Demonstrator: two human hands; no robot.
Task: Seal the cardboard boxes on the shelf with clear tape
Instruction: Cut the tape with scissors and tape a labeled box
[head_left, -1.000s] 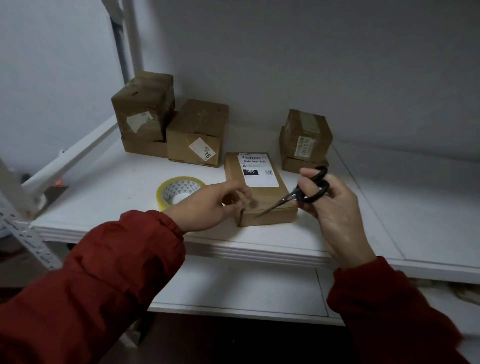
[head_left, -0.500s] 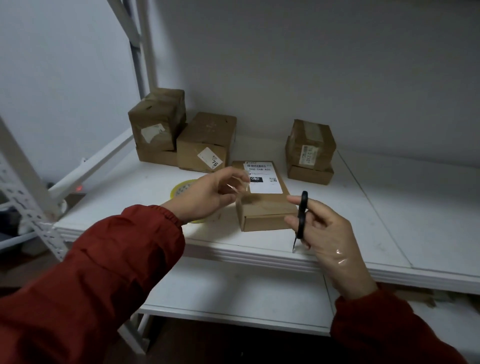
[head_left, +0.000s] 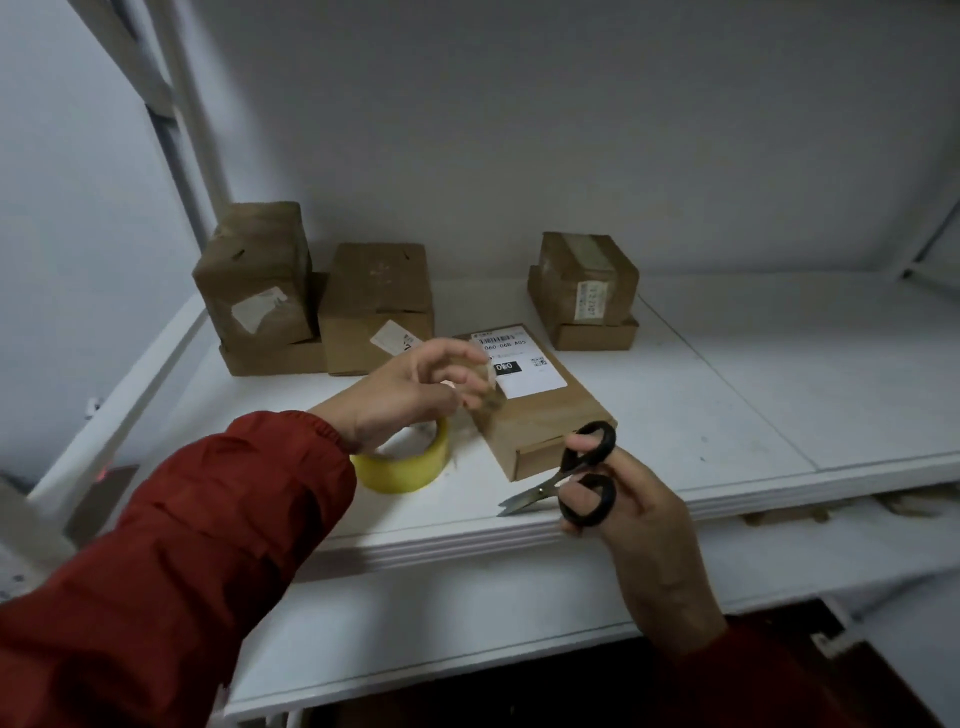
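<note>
Red sleeves (head_left: 218, 545) nearest, both arms reaching in. My right hand (head_left: 639, 509) is at the shelf's (head_left: 727, 415) front edge, thumb and fingers curled through the black loops of the scissors (head_left: 571, 480), gripping them. Blades nearly closed, pointing left, tips low over the shelf edge. A lower shelf board (head_left: 441, 623) sits under my hands.

Yellowish tape roll (head_left: 410, 467) lies flat on the shelf, just left of the flat box (head_left: 540, 421). My left hand (head_left: 410, 395) hovers over the roll, fingers bunched close together by the box's left side. The fingertips are blurred, so I cannot tell if they pinch a tape strip.

The flat box lies near the front edge, white label on top, near end just beside the scissors handles.

Further back by the wall: left stack of boxes (head_left: 254, 280), a middle box (head_left: 376, 301) touching it, and a right stack (head_left: 587, 280) apart from those, behind the flat box.
</note>
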